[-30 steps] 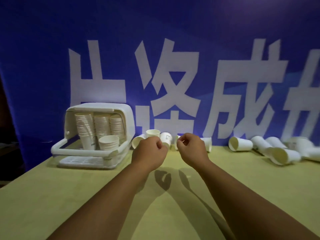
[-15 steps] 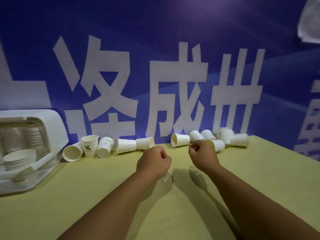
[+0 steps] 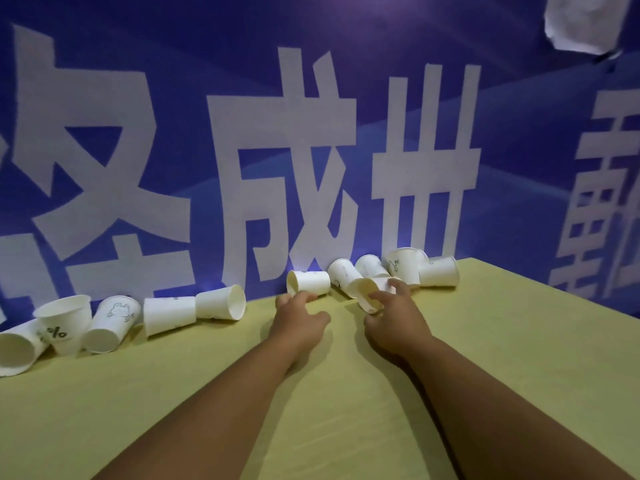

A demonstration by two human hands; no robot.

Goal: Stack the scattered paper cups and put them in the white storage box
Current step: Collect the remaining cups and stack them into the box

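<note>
- First, nearest the camera, two bare forearms reach out over the yellow-green surface [image 3: 346, 410] and end in the left grip [image 3: 299, 320] and the right grip [image 3: 391, 317].
- The left grip is open and holds nothing, its fingers loosely bent. Its fingertips [image 3: 304, 297] sit at the lower edge of a white paper cup lying on its side [image 3: 308, 282] with its mouth to the left. Whether they touch it cannot be told.
- The right grip is closed round a tipped white paper cup [image 3: 369, 296], with the thumb across the open mouth and the fingers over the far side.
- Just beyond the right grip, a bunch of further white paper cups [image 3: 438, 277] lies on the surface against the backdrop, and one is marked "Hi".
- Well to the left of the left grip runs a row of white paper cups [image 3: 168, 315]. Most lie on their sides, touching one another, and an upright cup with a % mark [image 3: 64, 323] stands among them.
- Farthest back, behind both grips, hangs a blue banner with large white characters [image 3: 207, 46]. A white crumpled sheet [image 3: 585, 19] is high up to the right.
</note>
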